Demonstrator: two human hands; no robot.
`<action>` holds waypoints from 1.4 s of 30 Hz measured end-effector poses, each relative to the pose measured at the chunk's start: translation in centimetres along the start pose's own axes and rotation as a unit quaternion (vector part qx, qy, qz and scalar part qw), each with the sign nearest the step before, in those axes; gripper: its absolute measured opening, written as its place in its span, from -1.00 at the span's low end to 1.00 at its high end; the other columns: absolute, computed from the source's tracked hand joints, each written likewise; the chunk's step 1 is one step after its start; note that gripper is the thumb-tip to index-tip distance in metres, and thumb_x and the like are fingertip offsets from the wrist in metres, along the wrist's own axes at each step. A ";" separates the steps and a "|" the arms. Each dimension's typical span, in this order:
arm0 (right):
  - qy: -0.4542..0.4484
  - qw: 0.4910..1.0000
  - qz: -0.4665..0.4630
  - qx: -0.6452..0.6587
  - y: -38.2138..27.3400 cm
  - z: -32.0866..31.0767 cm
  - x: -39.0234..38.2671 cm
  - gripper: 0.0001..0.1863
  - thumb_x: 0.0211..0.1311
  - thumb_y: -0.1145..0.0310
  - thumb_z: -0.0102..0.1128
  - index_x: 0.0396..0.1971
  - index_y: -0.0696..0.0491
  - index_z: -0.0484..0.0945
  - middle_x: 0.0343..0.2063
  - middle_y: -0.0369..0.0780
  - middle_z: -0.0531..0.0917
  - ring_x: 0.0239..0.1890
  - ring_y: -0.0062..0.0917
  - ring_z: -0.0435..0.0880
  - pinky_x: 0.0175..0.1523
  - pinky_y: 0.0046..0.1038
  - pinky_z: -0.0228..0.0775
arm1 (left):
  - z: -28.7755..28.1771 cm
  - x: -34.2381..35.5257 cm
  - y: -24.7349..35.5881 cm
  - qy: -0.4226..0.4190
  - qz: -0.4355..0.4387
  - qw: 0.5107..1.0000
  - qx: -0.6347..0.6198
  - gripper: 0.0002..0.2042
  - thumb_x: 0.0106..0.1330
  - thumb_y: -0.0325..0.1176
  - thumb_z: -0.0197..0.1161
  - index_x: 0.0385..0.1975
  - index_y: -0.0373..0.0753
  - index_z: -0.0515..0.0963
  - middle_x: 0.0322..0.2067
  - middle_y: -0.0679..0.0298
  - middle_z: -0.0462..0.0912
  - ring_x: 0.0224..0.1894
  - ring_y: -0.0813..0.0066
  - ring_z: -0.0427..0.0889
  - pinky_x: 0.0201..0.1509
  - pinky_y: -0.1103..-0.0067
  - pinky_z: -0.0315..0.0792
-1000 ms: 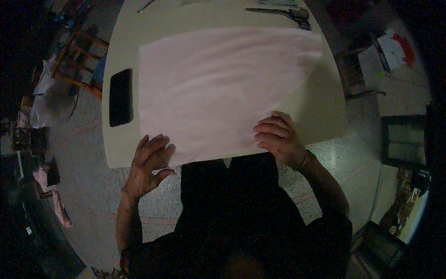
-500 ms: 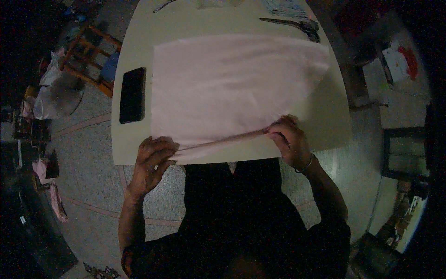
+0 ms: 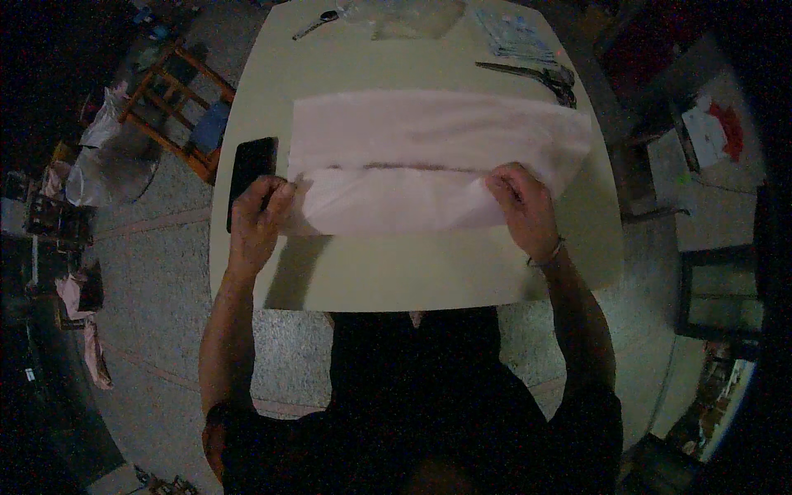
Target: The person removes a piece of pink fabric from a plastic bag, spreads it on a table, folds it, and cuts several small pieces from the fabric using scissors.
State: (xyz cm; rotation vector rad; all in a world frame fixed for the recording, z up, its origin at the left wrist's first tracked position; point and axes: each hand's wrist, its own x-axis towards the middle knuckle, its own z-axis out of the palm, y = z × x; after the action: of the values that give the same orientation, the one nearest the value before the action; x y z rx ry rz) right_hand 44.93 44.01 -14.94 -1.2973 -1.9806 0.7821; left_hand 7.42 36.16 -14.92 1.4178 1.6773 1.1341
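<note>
A pale pink cloth (image 3: 437,128) lies on the cream table, its near part folded over toward the far side. The turned-over edge makes a dark, nearly straight line across the cloth's middle. At the left end of this flap, my left hand (image 3: 260,216) pinches the cloth. My right hand (image 3: 524,202) has its fingers closed on the flap near the right end. Partly behind my left hand lies a black phone (image 3: 252,161). Dark-handled scissors (image 3: 544,76) rest beyond the cloth's far right corner.
Along the table's (image 3: 388,276) far edge are a small slim tool (image 3: 316,25), a clear plastic bag (image 3: 417,21) and a stack of light-blue packets (image 3: 518,37). A wooden chair frame (image 3: 169,103) stands left of the table. A dark-framed box (image 3: 716,285) is at the right.
Both hands have moved away from me, carrying the cloth's near edge up and over onto the rest of it. The table's near part is now uncovered.
</note>
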 end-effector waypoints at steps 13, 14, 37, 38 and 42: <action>0.034 0.998 -0.021 -0.050 3.5 3.1 4.2 -0.85 0.26 0.38 0.13 -0.39 0.16 0.48 -0.53 -0.17 0.54 -0.50 -0.50 0.49 -0.33 -0.50 0.34 | 0.7 2.8 -4.4 -0.014 0.019 0.993 -0.120 -0.81 0.31 -0.35 0.10 -0.22 -0.34 0.50 -0.41 0.31 0.56 -0.35 0.57 0.49 -0.25 0.59 0.41; 0.037 0.998 -0.016 -0.047 3.1 2.9 4.4 -0.85 0.27 0.38 0.12 -0.38 0.16 0.48 -0.52 -0.17 0.55 -0.50 -0.49 0.50 -0.33 -0.50 0.35 | 0.6 3.4 -4.6 0.004 0.041 0.997 -0.072 -0.81 0.31 -0.34 0.09 -0.23 -0.35 0.50 -0.43 0.30 0.55 -0.37 0.58 0.47 -0.27 0.59 0.40; 0.061 0.989 0.005 -0.132 4.6 1.8 5.9 -0.69 0.08 0.42 0.27 -0.16 0.10 0.45 -0.20 -0.05 0.63 -0.15 -0.07 0.62 -0.05 -0.22 0.45 | 3.7 9.6 -9.2 -0.001 0.027 0.992 -0.120 -0.66 0.23 -0.42 0.28 -0.03 -0.24 0.36 -0.25 0.02 0.62 -0.23 0.28 0.64 -0.21 0.44 0.57; 0.059 0.990 -0.003 -0.130 4.5 1.6 5.7 -0.69 0.08 0.45 0.27 -0.15 0.10 0.45 -0.20 -0.05 0.63 -0.14 -0.07 0.62 -0.04 -0.22 0.45 | 3.7 9.4 -8.7 0.004 0.012 0.995 -0.104 -0.65 0.24 -0.42 0.28 -0.04 -0.26 0.32 -0.30 0.05 0.63 -0.27 0.33 0.62 -0.24 0.47 0.54; 0.043 0.992 -0.009 -0.116 4.6 1.0 5.0 -0.67 0.08 0.48 0.26 -0.14 0.11 0.44 -0.17 -0.05 0.62 -0.10 -0.08 0.61 0.00 -0.23 0.44 | 3.9 7.9 -3.9 0.007 -0.019 1.000 0.004 -0.59 0.19 -0.44 0.34 -0.07 -0.30 0.26 -0.40 0.10 0.63 -0.35 0.42 0.60 -0.29 0.53 0.50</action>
State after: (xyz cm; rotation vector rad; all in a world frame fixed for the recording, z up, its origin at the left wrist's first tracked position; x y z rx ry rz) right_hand 45.16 50.07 -18.12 -1.4168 -2.0565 0.4890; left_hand 7.75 44.52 -19.66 1.3807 1.7136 1.1182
